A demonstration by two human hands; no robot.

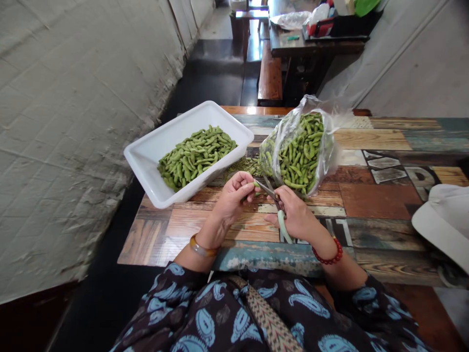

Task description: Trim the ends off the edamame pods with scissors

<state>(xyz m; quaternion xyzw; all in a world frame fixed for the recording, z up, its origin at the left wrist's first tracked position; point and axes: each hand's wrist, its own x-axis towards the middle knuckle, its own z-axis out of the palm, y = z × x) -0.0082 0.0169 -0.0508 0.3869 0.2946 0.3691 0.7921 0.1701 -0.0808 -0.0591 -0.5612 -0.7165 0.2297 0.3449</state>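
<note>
My left hand point(236, 193) pinches a green pod point(256, 184) between thumb and fingers. Scissors with pale green handles point(284, 226) are in my right hand point(293, 210), their blades parted and the tips beside the pod. To the left a white plastic tub point(161, 194) holds a heap of green pods point(198, 156). Beyond my right hand stands an open clear plastic bag point(326, 168) full of more pods point(300, 151). Small green trimmings point(245, 167) lie between tub and bag, partly hidden by my hands.
The patchwork wood-pattern table point(381, 198) reaches to the right, where a white cap point(445, 220) lies at its edge. Behind are a wooden bench point(270, 73) and another table point(286, 46) with bags and a dark tray. A rough white wall point(73, 98) runs along the left.
</note>
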